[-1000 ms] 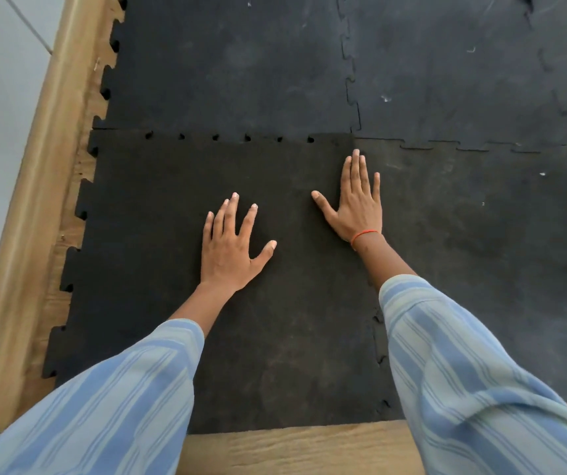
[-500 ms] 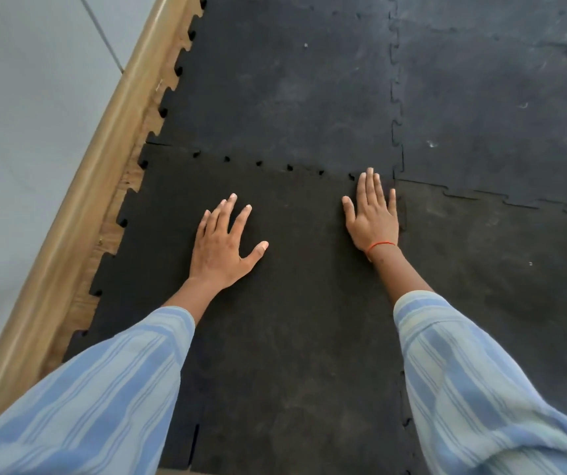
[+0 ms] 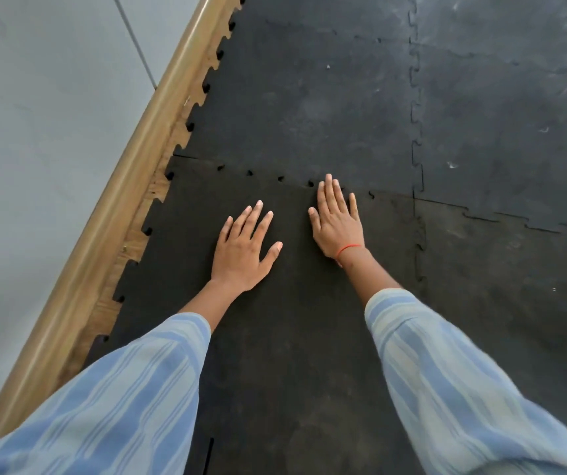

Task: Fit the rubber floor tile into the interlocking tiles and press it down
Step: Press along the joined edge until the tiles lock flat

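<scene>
A black rubber floor tile (image 3: 285,337) lies under both my hands, its toothed far edge meeting the tile beyond (image 3: 309,108) along a seam with small gaps. My left hand (image 3: 242,248) rests flat on the tile, fingers spread. My right hand (image 3: 336,219), with an orange band at the wrist, lies flat with fingers together, fingertips at the far seam. The tile's right edge locks into another black tile (image 3: 515,303). Striped blue sleeves cover my forearms.
A wooden skirting board (image 3: 121,186) runs diagonally along the left, with a grey wall (image 3: 35,132) beyond it. Bare wood floor (image 3: 138,231) shows between the tiles' toothed left edges and the skirting. More black tiles (image 3: 515,97) fill the far right.
My right hand has moved left from the tile's right seam to its far seam. The view has swung, so the skirting now runs more diagonally. My left hand has stayed flat.
</scene>
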Demonstrator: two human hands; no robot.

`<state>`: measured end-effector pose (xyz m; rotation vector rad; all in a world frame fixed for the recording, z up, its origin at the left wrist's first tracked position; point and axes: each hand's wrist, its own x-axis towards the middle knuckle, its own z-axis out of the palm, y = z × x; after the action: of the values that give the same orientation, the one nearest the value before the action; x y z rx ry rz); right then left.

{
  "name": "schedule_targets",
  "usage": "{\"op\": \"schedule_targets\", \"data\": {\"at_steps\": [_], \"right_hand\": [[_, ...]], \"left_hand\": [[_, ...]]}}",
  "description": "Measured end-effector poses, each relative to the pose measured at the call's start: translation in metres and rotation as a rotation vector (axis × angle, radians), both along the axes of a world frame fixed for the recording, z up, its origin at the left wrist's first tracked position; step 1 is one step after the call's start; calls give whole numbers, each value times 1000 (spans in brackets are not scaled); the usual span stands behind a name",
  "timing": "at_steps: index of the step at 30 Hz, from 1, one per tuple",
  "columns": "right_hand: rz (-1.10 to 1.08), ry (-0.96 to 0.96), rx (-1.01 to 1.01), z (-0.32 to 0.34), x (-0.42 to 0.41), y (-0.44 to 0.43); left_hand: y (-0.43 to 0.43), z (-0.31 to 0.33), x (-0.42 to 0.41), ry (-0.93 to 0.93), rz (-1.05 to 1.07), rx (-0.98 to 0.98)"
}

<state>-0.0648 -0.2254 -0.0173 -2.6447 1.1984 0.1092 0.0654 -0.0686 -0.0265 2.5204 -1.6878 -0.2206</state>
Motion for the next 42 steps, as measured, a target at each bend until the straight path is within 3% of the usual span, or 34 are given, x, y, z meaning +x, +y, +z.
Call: {"op": "schedule_targets", "data": {"at_steps": [8, 17, 24, 32, 34, 39, 42], "right_hand": [[-63, -37, -79, -12, 4, 5], [-45, 112, 165, 7, 10, -7], [-13, 47, 59, 2, 1, 11], [25, 137, 190, 13, 8, -4], [-8, 135, 202, 14, -2, -6], [-320, 71, 54, 0, -65, -9], [-352, 37, -31, -6, -67, -12]], "left_hand": [[-73, 11, 38, 34, -121, 162], [-89, 30, 41, 143, -114, 405], [-82, 26, 19, 116, -227, 320], [-91, 36, 28, 139, -263, 408], [-82, 35, 35, 141, -219, 363], [-33, 21, 92, 63, 165, 307], [-29, 18, 103, 23, 218, 304]]}}
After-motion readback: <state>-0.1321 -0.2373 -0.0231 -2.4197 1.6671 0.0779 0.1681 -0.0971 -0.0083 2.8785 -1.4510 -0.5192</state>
